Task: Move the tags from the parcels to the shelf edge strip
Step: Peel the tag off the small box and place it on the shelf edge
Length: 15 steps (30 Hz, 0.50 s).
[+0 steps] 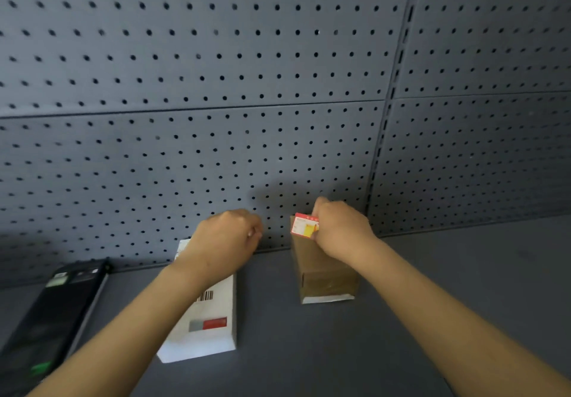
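Centrally, low in the frame, I see my right hand (340, 229) pinching a red-and-yellow tag (305, 226) at the far top end of the brown parcel (324, 273); my left hand (228, 239) hovers curled, fingers drawn together, over the white parcel (210, 328), whether it holds anything I cannot tell; a black box (52, 313) lies at lower left; grey pegboard (216, 87) fills the upper frame behind the shelf (463, 288).

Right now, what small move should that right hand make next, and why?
Probably lift the red and yellow tag clear of the brown parcel. The right hand already pinches it at the parcel's far top edge, while the left hand hovers closed over the white parcel.
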Each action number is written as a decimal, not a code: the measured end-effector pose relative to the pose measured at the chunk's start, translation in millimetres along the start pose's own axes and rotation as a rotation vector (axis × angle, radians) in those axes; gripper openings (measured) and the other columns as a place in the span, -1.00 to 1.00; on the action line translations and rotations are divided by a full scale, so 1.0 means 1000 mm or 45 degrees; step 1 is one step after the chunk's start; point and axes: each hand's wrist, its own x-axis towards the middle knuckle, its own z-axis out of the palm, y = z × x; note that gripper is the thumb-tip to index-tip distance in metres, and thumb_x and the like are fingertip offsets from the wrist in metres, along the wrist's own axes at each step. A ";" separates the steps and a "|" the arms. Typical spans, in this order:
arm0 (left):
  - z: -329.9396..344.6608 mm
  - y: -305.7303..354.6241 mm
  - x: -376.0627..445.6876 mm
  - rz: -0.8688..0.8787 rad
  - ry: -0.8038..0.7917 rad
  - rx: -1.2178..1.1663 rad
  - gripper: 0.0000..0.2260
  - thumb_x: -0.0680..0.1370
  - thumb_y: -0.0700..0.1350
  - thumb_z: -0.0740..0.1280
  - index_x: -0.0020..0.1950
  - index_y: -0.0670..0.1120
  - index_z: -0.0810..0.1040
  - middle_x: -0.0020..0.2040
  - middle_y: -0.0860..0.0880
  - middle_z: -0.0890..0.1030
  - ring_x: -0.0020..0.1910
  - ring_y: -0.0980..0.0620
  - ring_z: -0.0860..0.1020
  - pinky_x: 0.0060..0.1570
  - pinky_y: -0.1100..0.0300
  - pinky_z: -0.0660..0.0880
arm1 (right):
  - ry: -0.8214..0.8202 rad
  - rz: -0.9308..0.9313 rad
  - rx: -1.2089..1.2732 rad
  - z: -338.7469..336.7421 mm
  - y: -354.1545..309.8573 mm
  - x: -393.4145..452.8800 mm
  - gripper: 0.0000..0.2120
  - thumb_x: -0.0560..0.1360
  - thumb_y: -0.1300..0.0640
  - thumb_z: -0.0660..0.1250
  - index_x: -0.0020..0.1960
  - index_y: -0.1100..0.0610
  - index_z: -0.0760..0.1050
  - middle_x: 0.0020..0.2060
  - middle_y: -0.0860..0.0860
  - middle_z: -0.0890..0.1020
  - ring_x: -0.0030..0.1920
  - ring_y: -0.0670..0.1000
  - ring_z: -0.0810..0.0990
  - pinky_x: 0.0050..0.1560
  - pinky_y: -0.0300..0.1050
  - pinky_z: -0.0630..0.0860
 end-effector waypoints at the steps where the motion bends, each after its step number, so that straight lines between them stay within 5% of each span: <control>1: -0.003 -0.003 -0.005 -0.009 0.006 0.005 -0.81 0.59 -0.08 0.18 0.03 0.01 0.59 -0.02 0.04 0.61 -0.10 0.00 0.58 -0.08 0.12 0.54 | 0.023 -0.007 -0.054 -0.001 -0.007 -0.004 -0.74 0.48 0.31 0.30 0.15 0.17 0.39 0.01 0.13 0.57 -0.04 0.15 0.56 -0.22 -0.06 0.38; 7: -0.021 -0.033 -0.047 -0.085 0.055 0.036 -0.80 0.60 -0.04 0.19 0.12 0.05 0.58 0.06 0.08 0.61 -0.01 0.04 0.58 -0.03 0.17 0.50 | 0.217 -0.228 -0.078 -0.007 -0.067 -0.034 -0.70 0.44 0.45 0.22 0.12 0.20 0.39 -0.09 0.11 0.55 -0.22 0.10 0.41 -0.45 -0.15 0.18; 15: -0.041 -0.089 -0.117 -0.304 0.044 0.064 -0.78 0.57 -0.11 0.20 0.11 0.03 0.60 0.05 0.02 0.61 -0.02 -0.01 0.60 -0.04 0.08 0.55 | 0.249 -0.639 0.067 0.028 -0.153 -0.074 -0.75 0.49 0.32 0.27 0.15 0.14 0.47 -0.05 0.11 0.63 -0.08 0.13 0.59 -0.22 -0.07 0.44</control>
